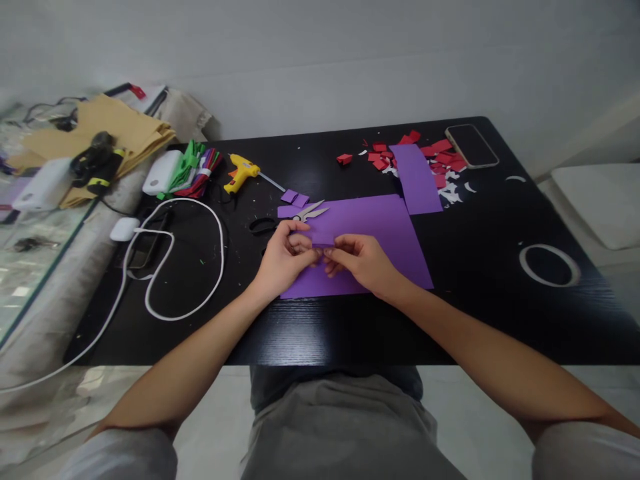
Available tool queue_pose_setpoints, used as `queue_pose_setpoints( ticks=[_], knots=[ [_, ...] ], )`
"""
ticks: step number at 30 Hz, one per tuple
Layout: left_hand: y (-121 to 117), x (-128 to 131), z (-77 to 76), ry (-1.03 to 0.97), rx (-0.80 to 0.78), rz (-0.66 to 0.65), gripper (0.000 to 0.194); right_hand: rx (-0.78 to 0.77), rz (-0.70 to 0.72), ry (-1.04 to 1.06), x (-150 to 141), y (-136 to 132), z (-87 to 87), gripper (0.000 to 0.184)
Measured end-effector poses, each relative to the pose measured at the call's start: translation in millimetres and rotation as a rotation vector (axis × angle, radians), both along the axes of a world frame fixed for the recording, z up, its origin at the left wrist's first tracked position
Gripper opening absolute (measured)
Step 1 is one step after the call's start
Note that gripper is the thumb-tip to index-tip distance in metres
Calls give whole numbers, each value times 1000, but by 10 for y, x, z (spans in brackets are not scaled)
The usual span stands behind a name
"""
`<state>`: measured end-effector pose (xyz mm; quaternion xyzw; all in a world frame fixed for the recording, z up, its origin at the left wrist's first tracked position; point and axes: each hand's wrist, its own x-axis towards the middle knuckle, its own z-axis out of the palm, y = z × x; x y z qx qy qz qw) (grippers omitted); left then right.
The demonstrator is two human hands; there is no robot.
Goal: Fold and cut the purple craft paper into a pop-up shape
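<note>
Between my two hands is a small piece of purple paper [323,246], pinched at its left end by my left hand [287,257] and at its right end by my right hand [363,261]. Both hands are closed, thumbs toward me. Under them lies a large purple sheet [390,233], flat on the black table. Just beyond my left hand, open scissors [310,213] rest with their blades on the sheet's upper left corner; part of the black handles is hidden by that hand. Small folded purple pieces [295,198] lie behind the scissors.
A yellow glue gun [242,173] and green and red strips [193,170] are at the back left. A white cable [220,233] loops on the left. A purple strip [416,180], red pieces [443,157] and a phone [473,147] lie back right; a tape ring [525,267] sits right.
</note>
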<state>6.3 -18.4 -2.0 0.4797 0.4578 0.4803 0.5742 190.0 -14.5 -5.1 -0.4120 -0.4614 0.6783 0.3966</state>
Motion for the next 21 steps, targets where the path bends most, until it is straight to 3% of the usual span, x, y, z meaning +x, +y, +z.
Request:
queue_pose_setpoints(
  ticks=[21],
  knots=[
    [61,-103,48,43,20,-57,47,-15,-1,18,31,48,-1,33]
  ],
)
